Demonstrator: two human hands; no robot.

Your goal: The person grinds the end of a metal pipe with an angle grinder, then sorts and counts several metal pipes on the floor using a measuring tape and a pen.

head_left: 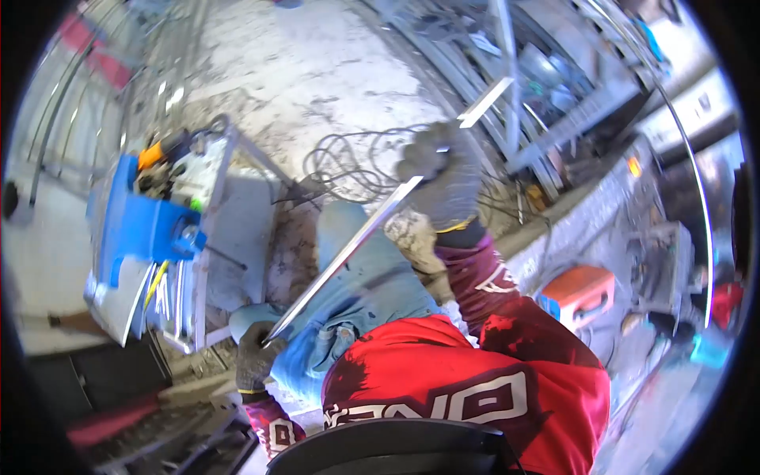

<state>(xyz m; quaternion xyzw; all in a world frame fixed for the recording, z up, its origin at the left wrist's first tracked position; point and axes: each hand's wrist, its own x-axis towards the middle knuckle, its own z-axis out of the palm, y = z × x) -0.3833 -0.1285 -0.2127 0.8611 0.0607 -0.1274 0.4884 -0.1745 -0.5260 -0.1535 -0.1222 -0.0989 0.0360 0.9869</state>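
A long, thin metal bar (348,251) runs diagonally across my lap, from lower left to upper right. My right hand (433,162), in a dark grey work glove, is wrapped round it near the upper end, and a bright length sticks out past the fingers. At the lower end my left hand (255,358), gloved the same way, grips the bar with fingers closed. Beneath the bar are my legs in blue jeans (376,289). The glove hides the part of the bar inside my right hand.
To the left stands a cart (237,269) with a blue machine or case (142,218) and metal strips. Coiled cable (348,162) lies on the floor ahead. Metal frames (554,142) stand at upper right. An orange toolbox (582,294) sits at my right.
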